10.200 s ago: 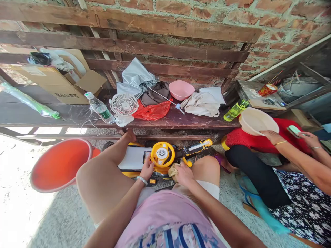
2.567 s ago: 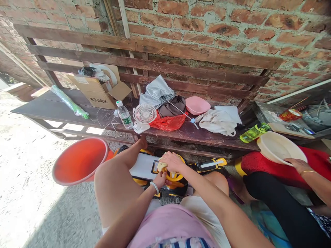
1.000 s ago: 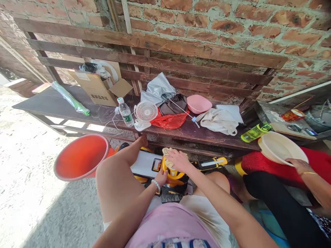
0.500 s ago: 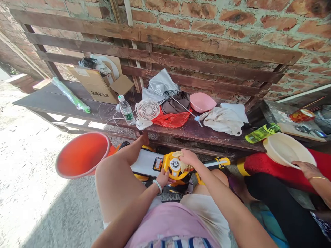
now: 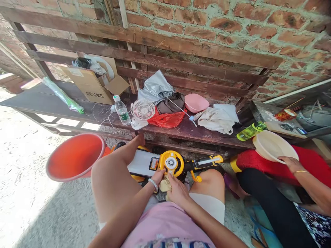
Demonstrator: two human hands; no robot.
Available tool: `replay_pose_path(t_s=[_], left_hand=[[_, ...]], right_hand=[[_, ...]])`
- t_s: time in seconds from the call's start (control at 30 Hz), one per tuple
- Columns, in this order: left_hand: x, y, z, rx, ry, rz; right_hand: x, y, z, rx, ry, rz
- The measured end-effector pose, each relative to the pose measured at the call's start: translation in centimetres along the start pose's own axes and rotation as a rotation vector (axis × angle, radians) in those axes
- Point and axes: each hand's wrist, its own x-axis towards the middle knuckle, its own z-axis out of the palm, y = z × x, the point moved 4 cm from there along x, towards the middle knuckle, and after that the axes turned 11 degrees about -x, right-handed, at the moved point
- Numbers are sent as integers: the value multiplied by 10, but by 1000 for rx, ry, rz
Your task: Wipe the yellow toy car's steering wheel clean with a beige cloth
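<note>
A yellow toy ride-on car with a yellow steering wheel point(image 5: 171, 163) and a white panel point(image 5: 141, 163) stands between my knees, below the bench. My right hand point(image 5: 176, 190) is closed on a pale yellow cloth point(image 5: 164, 185) just under the near rim of the wheel. My left hand point(image 5: 158, 176), with a white bead bracelet at the wrist, grips the wheel's near left rim, right beside the cloth.
An orange bucket point(image 5: 73, 156) lies tipped at my left. The dark wooden bench point(image 5: 181, 132) carries a cardboard box point(image 5: 89, 84), water bottle point(image 5: 120, 110), small white fan point(image 5: 141, 111), red bag point(image 5: 167, 119) and pink bowl point(image 5: 196, 102). Another person's hand point(image 5: 291, 163) holds a cream basin point(image 5: 270, 145) at right.
My right hand has brought the cloth down from the top and right of the steering wheel to below its near rim. My left hand stays at the wheel's near left side.
</note>
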Motion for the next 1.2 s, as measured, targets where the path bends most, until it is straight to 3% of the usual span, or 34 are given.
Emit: replay_pose_path(t_s=[0.17,0.23,0.33,0.4,0.53,0.7,0.87,1.07,1.13,1.2], left_hand=[[-8,18,-7,-195,69,-58],[-13,25,-9,-252,72,-52],[-20,30,-10,-272,60,-51],[-22,32,-9,-278,36,-35],[-21,34,-4,-275,-31,19],[-16,29,-3,-130,26,27],[-8,24,-2,-24,27,84],[2,21,-3,192,51,183],[4,19,-5,286,74,181],[5,17,-8,379,104,162]], right_hand=[[47,-8,-73,-143,245,3],[74,-15,-84,-218,246,-25],[96,-32,-68,-328,120,-89],[92,-41,-48,-386,88,-115],[54,-39,-13,-426,71,-221],[3,4,3,-393,-3,-345],[-4,38,-16,-398,-18,-191],[43,60,-71,-452,37,74],[59,52,-87,-458,113,24],[73,33,-96,-450,184,-116]])
